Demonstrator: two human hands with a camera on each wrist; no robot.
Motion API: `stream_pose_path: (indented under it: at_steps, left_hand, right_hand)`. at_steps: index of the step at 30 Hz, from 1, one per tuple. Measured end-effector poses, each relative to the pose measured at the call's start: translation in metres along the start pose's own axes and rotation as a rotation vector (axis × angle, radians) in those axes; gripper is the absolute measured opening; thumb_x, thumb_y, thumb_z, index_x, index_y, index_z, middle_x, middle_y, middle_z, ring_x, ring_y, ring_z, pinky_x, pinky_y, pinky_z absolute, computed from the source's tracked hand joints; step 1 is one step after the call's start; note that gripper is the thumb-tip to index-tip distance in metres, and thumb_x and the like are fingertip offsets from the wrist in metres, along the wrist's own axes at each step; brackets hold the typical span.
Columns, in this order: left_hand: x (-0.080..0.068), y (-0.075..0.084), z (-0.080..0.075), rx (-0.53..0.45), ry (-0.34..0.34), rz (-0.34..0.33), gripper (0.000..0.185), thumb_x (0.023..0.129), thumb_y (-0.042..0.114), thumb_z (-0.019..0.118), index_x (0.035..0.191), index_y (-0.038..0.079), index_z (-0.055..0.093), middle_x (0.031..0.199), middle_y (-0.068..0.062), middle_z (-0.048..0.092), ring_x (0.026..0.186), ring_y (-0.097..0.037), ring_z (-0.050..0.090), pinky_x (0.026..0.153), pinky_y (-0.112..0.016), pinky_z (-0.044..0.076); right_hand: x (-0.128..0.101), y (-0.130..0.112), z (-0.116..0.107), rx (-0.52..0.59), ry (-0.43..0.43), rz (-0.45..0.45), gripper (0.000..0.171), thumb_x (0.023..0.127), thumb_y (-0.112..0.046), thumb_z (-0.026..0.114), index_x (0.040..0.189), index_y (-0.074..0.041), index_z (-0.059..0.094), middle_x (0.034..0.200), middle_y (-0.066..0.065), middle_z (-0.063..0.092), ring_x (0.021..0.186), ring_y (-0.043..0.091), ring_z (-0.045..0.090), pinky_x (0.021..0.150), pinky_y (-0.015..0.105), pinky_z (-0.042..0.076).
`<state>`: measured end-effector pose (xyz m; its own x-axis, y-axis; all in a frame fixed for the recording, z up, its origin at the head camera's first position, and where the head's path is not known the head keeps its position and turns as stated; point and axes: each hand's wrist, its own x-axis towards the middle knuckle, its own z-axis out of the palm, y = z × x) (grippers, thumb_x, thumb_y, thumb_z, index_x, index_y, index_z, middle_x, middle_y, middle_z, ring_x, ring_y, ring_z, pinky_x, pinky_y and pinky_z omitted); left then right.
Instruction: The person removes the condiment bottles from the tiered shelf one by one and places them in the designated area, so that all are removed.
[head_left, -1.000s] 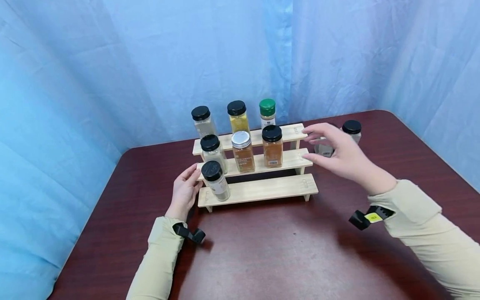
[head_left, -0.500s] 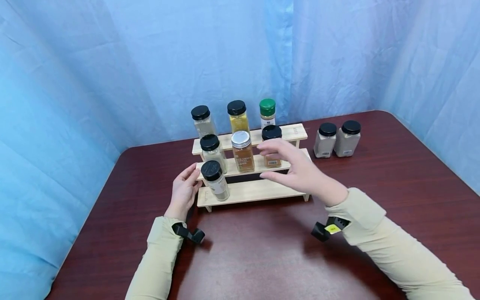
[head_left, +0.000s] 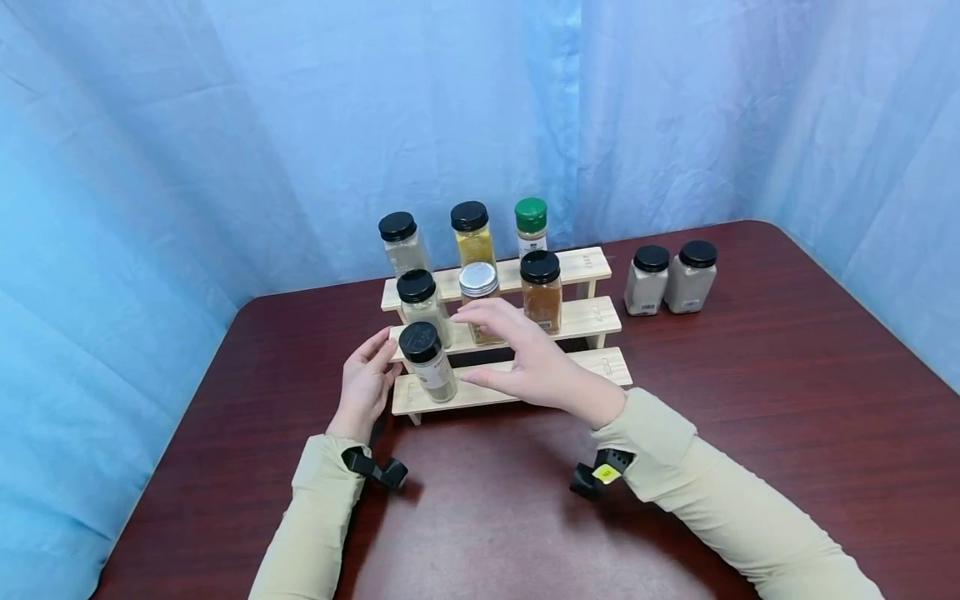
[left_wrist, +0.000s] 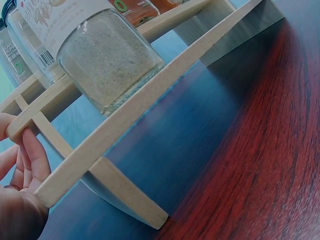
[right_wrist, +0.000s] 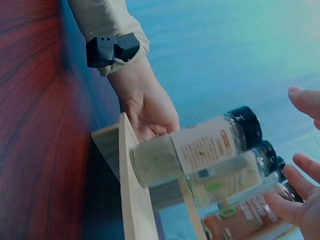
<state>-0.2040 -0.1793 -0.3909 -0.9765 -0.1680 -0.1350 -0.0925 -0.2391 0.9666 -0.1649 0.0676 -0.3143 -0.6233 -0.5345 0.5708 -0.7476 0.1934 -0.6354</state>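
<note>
Wooden three-step rack sits mid-table, left hand at its left end, fingers straight and touching the end post, thumb side against the middle step, not wrapped round it. Right hand hovers in front of the middle step, fingers spread and loose, thumb low, holding nothing, just right of the front jar on the bottom step; silver-lid jar partly hidden behind the fingers. Forearm comes in from lower right, sleeve beige. Count: seven jars on rack, three on top step (two black lids, one green-lid jar), three on middle step, one on bottom. Two grey jars stand on the table right of the rack, touching or nearly so, well apart from both hands.
</note>
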Motion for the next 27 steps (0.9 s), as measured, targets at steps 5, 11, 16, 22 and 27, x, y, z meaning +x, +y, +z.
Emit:
stream_pose_path:
  at_steps: [5,11,16,22,27]
  left_hand:
    - [0.000,-0.001,0.000,0.004,-0.002,-0.007,0.045,0.099,0.006,0.046,0.143,-0.003,0.037,0.135,-0.012,0.045,0.086,0.002,0.057,0.079,-0.019,0.045]
    - [0.000,-0.002,-0.002,0.003,0.007,-0.007,0.045,0.098,0.006,0.048,0.142,-0.003,0.039,0.120,-0.004,0.055,0.083,0.001,0.058,0.077,-0.020,0.046]
    - [-0.001,-0.001,-0.001,-0.016,0.009,0.007,0.045,0.097,0.006,0.049,0.140,-0.005,0.040,0.096,0.011,0.059,0.078,0.000,0.058,0.071,-0.019,0.046]
    - [-0.001,-0.001,0.000,-0.022,0.009,0.008,0.045,0.098,0.005,0.049,0.140,-0.005,0.040,0.093,0.011,0.060,0.077,-0.001,0.058,0.069,-0.019,0.046]
    - [0.000,-0.001,0.001,-0.022,0.010,0.004,0.045,0.098,0.006,0.049,0.140,-0.004,0.040,0.094,0.011,0.060,0.077,0.000,0.058,0.069,-0.018,0.046]
  right_hand:
    - [0.003,0.002,0.011,-0.016,-0.028,0.022,0.057,0.078,-0.014,0.078,0.129,-0.004,0.054,0.130,0.014,0.049,0.122,0.023,0.046,0.100,0.040,0.042]
    - [0.007,0.005,0.021,-0.017,-0.066,0.055,0.057,0.080,-0.017,0.077,0.132,-0.009,0.054,0.134,0.011,0.045,0.125,0.022,0.042,0.104,0.041,0.039]
    - [0.011,0.005,0.025,-0.023,-0.080,0.070,0.057,0.080,-0.018,0.077,0.132,-0.010,0.054,0.133,0.010,0.045,0.125,0.021,0.042,0.103,0.040,0.040]
    - [0.012,0.008,0.030,-0.024,-0.113,0.096,0.057,0.081,-0.019,0.076,0.133,-0.011,0.053,0.133,0.011,0.044,0.123,0.022,0.044,0.101,0.039,0.041]
    - [0.012,0.010,0.033,-0.032,-0.144,0.118,0.057,0.082,-0.020,0.075,0.134,-0.013,0.053,0.136,0.013,0.042,0.125,0.025,0.043,0.101,0.042,0.042]
